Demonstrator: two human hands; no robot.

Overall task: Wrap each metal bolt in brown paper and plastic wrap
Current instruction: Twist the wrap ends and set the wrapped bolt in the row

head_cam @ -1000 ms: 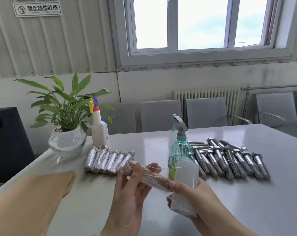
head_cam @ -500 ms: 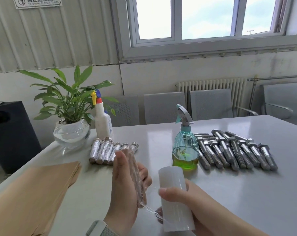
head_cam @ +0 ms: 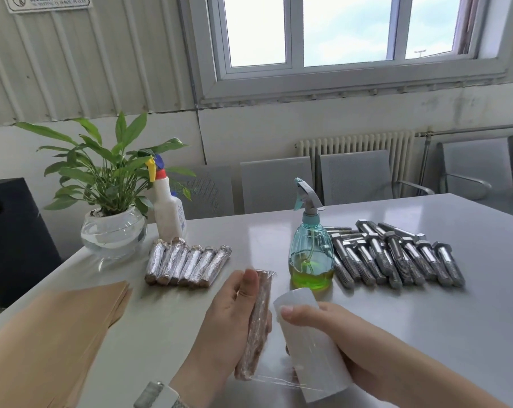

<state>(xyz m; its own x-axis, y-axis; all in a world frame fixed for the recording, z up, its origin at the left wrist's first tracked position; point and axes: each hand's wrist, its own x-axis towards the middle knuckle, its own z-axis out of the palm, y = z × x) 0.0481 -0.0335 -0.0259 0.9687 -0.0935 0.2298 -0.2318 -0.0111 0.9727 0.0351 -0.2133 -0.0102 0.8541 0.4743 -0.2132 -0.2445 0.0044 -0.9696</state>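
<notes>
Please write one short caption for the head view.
Left hand holds a paper-wrapped bolt while right hand holds the plastic wrap roll.

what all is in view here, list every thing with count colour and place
wrapped bolts: about seven, silvery film over brown, row left of table centre
bare bolts: a dozen or more, grey metal, pile on the right
green spray bottle: one, teal with green liquid, beside the bare bolts
white spray bottle: one, white, behind the wrapped row
plant: one, green in a glass bowl, far left corner
brown paper: stack, tan, near left
table: one, pale grey
chairs: several, grey, behind the table
bolt being wrapped: one, brown, in the left hand
plastic wrap roll: one, white, in the right hand
</notes>
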